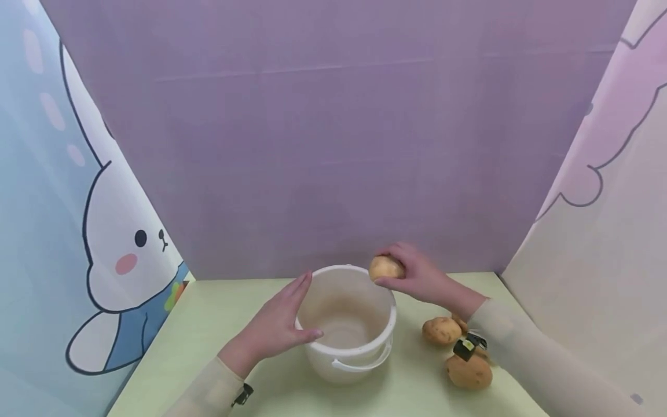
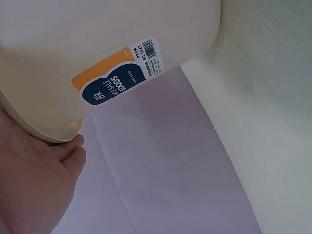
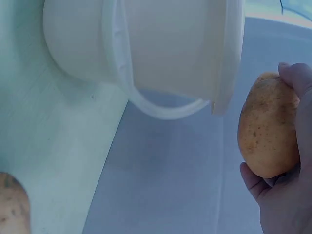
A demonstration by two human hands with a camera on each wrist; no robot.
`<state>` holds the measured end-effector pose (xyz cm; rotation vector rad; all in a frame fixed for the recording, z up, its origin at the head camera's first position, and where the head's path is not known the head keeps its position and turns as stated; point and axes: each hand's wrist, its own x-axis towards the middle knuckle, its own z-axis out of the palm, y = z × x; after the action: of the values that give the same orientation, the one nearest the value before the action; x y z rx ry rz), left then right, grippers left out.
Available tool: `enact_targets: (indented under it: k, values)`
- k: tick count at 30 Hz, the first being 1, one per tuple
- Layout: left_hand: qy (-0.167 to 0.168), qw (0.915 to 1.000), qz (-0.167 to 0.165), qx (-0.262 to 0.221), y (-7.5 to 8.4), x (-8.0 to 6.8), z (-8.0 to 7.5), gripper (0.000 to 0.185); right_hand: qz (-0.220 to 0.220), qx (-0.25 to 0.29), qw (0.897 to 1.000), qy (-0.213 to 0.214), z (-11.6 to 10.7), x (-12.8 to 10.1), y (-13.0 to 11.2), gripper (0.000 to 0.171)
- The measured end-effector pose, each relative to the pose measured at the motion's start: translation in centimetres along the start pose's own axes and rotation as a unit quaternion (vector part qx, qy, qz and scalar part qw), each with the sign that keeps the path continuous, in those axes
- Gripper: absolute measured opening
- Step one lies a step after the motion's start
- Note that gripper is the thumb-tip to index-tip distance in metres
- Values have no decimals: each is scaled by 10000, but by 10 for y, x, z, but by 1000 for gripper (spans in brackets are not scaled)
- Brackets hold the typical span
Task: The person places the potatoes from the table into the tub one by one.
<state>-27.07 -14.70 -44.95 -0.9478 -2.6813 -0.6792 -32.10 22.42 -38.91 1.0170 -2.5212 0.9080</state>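
A white plastic bucket (image 1: 325,366) stands upright on the table, its handle (image 1: 365,366) hanging at the front right. My left hand (image 1: 276,324) rests against the left side of its rim, fingers fairly straight and the thumb spread toward the front rim. In the left wrist view, those fingers touch the rim (image 2: 36,131). My right hand (image 1: 422,277) grips a potato (image 1: 385,269) just above the bucket's right rim. The right wrist view shows this held potato (image 3: 269,127) between thumb and fingers, apart from the bucket.
Several potatoes lie on the table right of the bucket, including one potato (image 1: 442,330) and a nearer potato (image 1: 469,372), under the right forearm. A purple backdrop (image 1: 333,145) rises behind the pale green table (image 1: 234,301). Printed cloth panels flank both sides.
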Motion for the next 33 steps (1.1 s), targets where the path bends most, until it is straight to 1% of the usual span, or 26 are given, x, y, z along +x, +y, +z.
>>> enact_targets:
  k: [4, 8, 11, 16, 21, 24, 27, 30, 33]
  values:
    - [6, 10000, -23, -93, 1, 0, 0, 124, -89, -99, 9992, -386, 8, 11, -15, 50]
    - [26, 9999, -22, -159, 0, 0, 0, 123, -253, -85, 9963, -815, 17, 24, -27, 53]
    - [48, 9999, -13, -165, 0, -1, 0, 123, -385, -59, 9932, -1097, 25, 34, -33, 54]
    - [53, 9999, -8, -150, 0, -2, 0, 122, -463, -197, 9878, -1476, 38, 47, -39, 55]
    - [-47, 9999, -84, -139, 0, 0, 1, 123, -562, -305, 9769, -2038, 56, 55, -41, 55]
    - [-91, 9998, -96, -123, 0, 1, 2, 123, -661, -377, 9704, -2290, 66, 60, -42, 52]
    - [-91, 9998, -84, -145, 0, 3, 2, 123, -840, -423, 9652, -2439, 75, 66, -42, 48]
    - [-84, 9998, -89, -150, 1, 3, 2, 124, -1006, -487, 9619, -2495, 84, 69, -40, 45]
    - [-99, 9998, -117, -156, 1, 2, 1, 124, -949, -529, 9584, -2641, 94, 68, -35, 45]
